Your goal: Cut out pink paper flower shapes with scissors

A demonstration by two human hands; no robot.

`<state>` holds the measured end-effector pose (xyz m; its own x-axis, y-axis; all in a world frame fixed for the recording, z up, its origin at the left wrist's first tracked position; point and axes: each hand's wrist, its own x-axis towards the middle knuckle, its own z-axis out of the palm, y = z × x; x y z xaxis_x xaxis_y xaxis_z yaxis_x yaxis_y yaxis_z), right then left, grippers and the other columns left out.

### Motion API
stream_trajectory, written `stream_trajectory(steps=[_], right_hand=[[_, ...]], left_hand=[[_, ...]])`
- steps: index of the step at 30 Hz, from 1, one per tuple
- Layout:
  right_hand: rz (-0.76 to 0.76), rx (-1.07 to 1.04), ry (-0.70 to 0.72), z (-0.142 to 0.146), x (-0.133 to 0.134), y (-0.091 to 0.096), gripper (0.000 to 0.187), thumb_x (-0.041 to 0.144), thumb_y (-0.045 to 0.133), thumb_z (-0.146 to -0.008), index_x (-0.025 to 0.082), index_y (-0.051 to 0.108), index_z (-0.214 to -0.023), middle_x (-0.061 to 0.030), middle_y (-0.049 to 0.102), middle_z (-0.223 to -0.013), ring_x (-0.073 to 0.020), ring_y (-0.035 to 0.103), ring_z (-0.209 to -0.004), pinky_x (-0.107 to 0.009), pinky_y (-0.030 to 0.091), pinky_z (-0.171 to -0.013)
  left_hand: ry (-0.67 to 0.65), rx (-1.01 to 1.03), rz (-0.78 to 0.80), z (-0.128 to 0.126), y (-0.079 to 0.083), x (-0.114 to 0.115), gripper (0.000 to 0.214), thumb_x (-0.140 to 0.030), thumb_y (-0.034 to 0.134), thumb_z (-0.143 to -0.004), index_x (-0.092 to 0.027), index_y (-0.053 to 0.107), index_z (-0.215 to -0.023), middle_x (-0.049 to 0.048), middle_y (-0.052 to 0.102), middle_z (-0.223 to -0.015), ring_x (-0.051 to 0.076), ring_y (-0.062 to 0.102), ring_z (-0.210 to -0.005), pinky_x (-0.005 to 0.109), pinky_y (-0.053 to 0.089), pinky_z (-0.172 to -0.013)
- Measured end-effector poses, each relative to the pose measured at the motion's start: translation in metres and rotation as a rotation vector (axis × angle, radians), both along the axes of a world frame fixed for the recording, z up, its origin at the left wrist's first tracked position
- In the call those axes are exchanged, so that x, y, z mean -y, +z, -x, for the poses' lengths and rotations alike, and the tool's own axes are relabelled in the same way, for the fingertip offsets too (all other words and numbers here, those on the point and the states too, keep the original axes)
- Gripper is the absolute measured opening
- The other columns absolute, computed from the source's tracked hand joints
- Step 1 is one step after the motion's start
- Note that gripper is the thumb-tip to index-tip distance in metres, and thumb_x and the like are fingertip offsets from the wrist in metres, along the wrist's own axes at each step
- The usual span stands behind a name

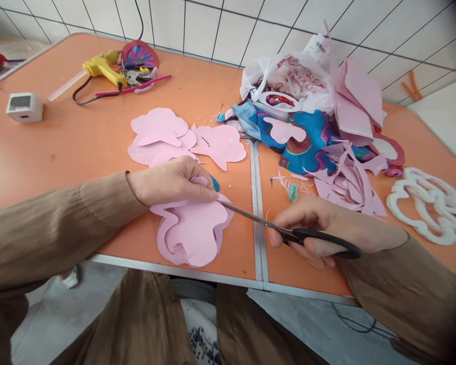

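My left hand is closed on a pink paper sheet with a wavy cloud-like outline, holding it over the near edge of the orange table. My right hand grips black-handled scissors; the blades point left and their tip meets the pink sheet just under my left fingers. Several finished pink cut-outs lie just beyond my left hand. Both arms wear brown sleeves.
Pink scraps, blue patterned paper and a white plastic bag pile up at the right. White cloud-shaped cut-outs lie far right. A yellow glue gun, keys and a small white box sit at the back left.
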<state>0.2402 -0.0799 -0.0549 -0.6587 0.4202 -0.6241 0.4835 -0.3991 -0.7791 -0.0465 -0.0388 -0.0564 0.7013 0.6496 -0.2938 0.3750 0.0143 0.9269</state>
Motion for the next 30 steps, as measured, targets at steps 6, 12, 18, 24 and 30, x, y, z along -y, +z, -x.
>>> stream_trajectory(steps=[6,12,18,24,30], right_hand=[[-0.017,0.028,0.015,0.001,-0.001,-0.002,0.029,0.031,0.067,-0.066,0.014,0.068,-0.089,0.0023,0.056,-0.042,-0.0077,0.045,-0.035,-0.015,0.033,-0.036],[-0.014,0.069,0.015,0.002,-0.003,-0.003,0.029,0.028,0.070,-0.062,0.014,0.068,-0.086,0.0048,0.052,-0.042,-0.0069,0.041,-0.034,-0.018,0.035,-0.035],[-0.137,-0.024,-0.083,-0.013,-0.007,0.007,0.038,0.050,0.077,-0.069,0.018,0.066,-0.087,0.0021,0.059,-0.049,-0.0070,0.047,-0.037,-0.017,0.034,-0.037],[-0.421,-0.058,-0.194,0.001,-0.006,0.013,0.038,0.044,0.079,-0.072,0.020,0.063,-0.096,-0.0045,0.073,-0.074,-0.0122,0.063,-0.055,-0.023,0.050,-0.053],[-0.493,-0.071,-0.364,0.041,-0.001,0.021,0.032,0.029,0.075,-0.067,0.021,0.058,-0.092,-0.0039,0.072,-0.072,-0.0151,0.065,-0.058,-0.026,0.050,-0.052]], left_hand=[[0.021,-0.011,0.059,0.000,-0.001,0.000,0.044,-0.020,0.064,-0.081,-0.017,0.038,-0.045,-0.0059,0.031,-0.045,0.002,0.027,-0.040,0.023,0.017,-0.040],[0.038,0.065,0.176,0.001,0.000,-0.001,0.042,-0.016,0.064,-0.080,-0.014,0.045,-0.043,-0.0059,0.036,-0.044,0.002,0.029,-0.039,0.020,0.020,-0.038],[0.148,0.139,0.294,0.005,-0.002,-0.005,0.024,-0.022,0.072,-0.074,-0.013,0.064,-0.054,-0.0003,0.057,-0.051,0.006,0.046,-0.042,0.019,0.032,-0.039],[0.162,0.178,0.304,0.005,0.000,-0.003,0.031,-0.026,0.081,-0.068,-0.012,0.060,-0.049,-0.0012,0.052,-0.045,0.005,0.042,-0.039,0.018,0.027,-0.036],[0.152,0.204,0.317,0.004,-0.005,-0.003,0.040,-0.032,0.082,-0.067,-0.013,0.054,-0.046,-0.0032,0.045,-0.041,0.004,0.036,-0.036,0.018,0.024,-0.035]])
